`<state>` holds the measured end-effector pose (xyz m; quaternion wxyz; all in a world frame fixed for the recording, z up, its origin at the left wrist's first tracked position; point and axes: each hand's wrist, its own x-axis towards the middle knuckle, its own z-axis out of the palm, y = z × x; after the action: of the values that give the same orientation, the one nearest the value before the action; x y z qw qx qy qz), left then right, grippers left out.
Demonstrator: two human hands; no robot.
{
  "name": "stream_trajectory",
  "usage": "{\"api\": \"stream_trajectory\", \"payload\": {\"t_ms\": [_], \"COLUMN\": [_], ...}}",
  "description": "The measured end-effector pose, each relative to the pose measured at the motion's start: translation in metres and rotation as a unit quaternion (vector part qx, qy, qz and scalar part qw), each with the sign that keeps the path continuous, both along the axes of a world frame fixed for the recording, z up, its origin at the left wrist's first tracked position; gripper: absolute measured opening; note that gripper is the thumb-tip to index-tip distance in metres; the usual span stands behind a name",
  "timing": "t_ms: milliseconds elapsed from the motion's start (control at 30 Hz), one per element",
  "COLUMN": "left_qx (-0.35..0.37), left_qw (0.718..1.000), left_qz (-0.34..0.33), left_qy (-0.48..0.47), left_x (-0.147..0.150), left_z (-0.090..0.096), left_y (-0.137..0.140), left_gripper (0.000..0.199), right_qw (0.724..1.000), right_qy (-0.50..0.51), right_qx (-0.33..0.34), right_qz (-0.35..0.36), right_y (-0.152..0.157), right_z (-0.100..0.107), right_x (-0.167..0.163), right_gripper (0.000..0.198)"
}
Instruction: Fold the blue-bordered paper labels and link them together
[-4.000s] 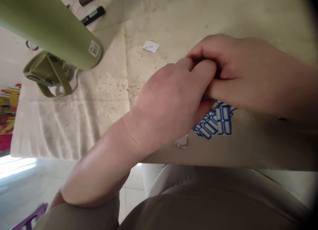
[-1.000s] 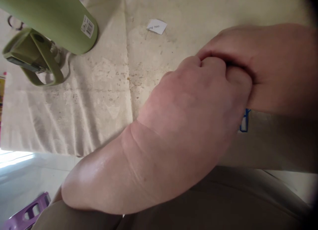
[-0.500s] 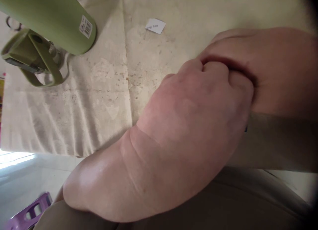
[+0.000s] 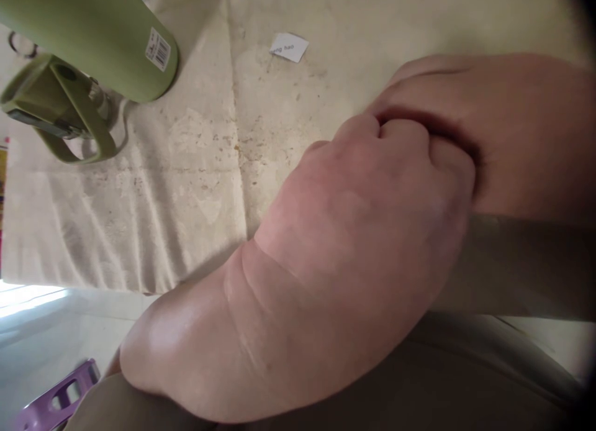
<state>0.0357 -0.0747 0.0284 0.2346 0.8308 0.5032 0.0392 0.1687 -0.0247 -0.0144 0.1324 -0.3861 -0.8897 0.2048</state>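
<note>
My left hand (image 4: 367,201) reaches in from the lower left with its fingers curled. Their tips vanish beneath my right hand (image 4: 447,89), which comes in from the right edge. The two hands press against each other above the table's near edge. Anything inside the left hand's curled fingers is hidden. The right hand's fingers are tucked out of sight, so I cannot tell how they are bent. Beyond the hands, a small white paper slip (image 4: 289,47) with printed letters, ending in "hao", lies on the tablecloth (image 4: 195,195).
A green bottle (image 4: 112,46) with a barcode sticker occupies the upper left. Beside it is a green lid with a loop handle (image 4: 60,108). The cream cloth is stained and wrinkled. Something purple with openings (image 4: 60,400) shows at the lower left, below the table.
The view has shifted very slightly, so the bottle, lid and slip appear a little further left. Both hands keep the same pose against each other.
</note>
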Motion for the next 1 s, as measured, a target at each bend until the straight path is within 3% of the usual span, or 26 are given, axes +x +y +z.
{"api": "stream_trajectory", "payload": {"t_ms": [167, 267, 367, 567, 767, 1000], "left_qx": [0.023, 0.050, 0.054, 0.013, 0.043, 0.026], "left_qw": [0.990, 0.986, 0.990, 0.999, 0.990, 0.992], "left_qz": [0.047, 0.054, 0.033, -0.023, -0.080, -0.075], "left_qy": [-0.134, -0.151, -0.123, 0.045, 0.110, 0.094], "left_x": [-0.004, -0.005, -0.005, -0.002, -0.003, -0.002], "left_z": [-0.005, -0.009, -0.009, 0.000, 0.000, 0.001], "left_y": [-0.006, -0.011, -0.010, -0.003, -0.005, -0.007], "left_gripper": [0.018, 0.024, 0.024, 0.026, 0.035, 0.032], "right_qw": [1.000, 1.000, 1.000, 1.000, 1.000, 0.999], "right_qy": [-0.006, -0.009, -0.010, -0.023, -0.018, -0.016], "right_qx": [-0.002, 0.006, 0.005, 0.001, -0.006, -0.032], "right_qz": [0.002, 0.011, 0.008, 0.002, 0.001, 0.004], "right_y": [0.001, 0.001, 0.001, 0.002, 0.002, 0.003], "right_z": [-0.001, -0.001, 0.000, 0.001, 0.000, 0.000], "right_x": [0.001, 0.001, 0.000, 0.000, -0.001, -0.003], "right_gripper": [0.025, 0.025, 0.026, 0.026, 0.027, 0.025]}}
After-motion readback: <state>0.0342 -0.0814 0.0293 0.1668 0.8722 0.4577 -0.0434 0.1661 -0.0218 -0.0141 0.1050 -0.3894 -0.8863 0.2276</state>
